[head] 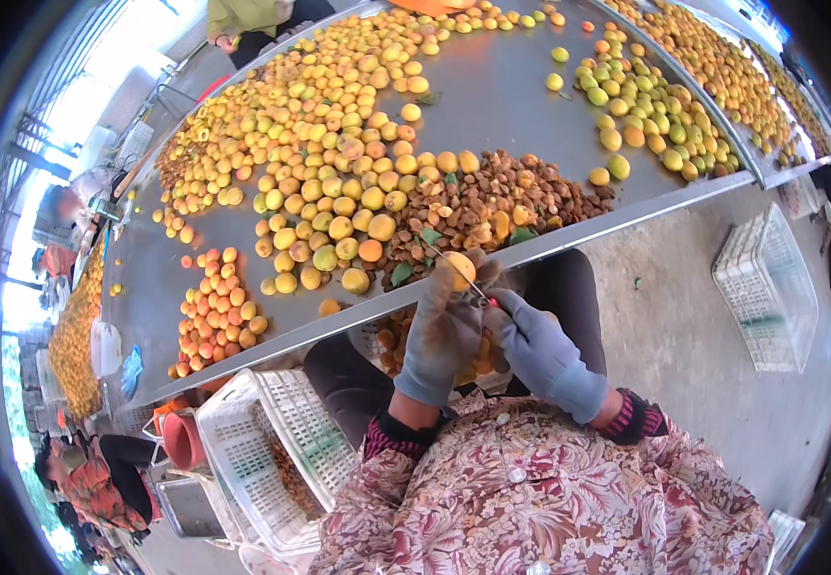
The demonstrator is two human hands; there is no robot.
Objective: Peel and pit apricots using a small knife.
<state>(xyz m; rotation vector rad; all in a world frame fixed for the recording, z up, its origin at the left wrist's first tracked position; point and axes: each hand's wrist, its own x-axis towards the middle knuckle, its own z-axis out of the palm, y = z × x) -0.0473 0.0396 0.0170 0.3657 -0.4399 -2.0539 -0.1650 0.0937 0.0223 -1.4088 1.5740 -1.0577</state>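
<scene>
Just over the near edge of a metal sorting table (491,93), my left hand (442,338), in a stained grey glove, holds an orange-yellow apricot (458,271). My gloved right hand (541,345) grips a small knife (469,279) with a red part at its handle; its thin blade lies across the apricot. A heap of brown apricot pits (458,215) with some torn flesh and green leaves lies on the table beyond my hands. Whole yellow apricots (329,194) are spread to the left of the pits. Below my hands, more fruit shows between my knees, partly hidden.
Greener apricots (663,118) lie at the right, redder ones (218,316) at the left. White plastic crates stand at the lower left (243,438) and right (767,287), near a red bucket (182,440). Co-workers (253,18) are around the tables; the table's raised rim borders my lap.
</scene>
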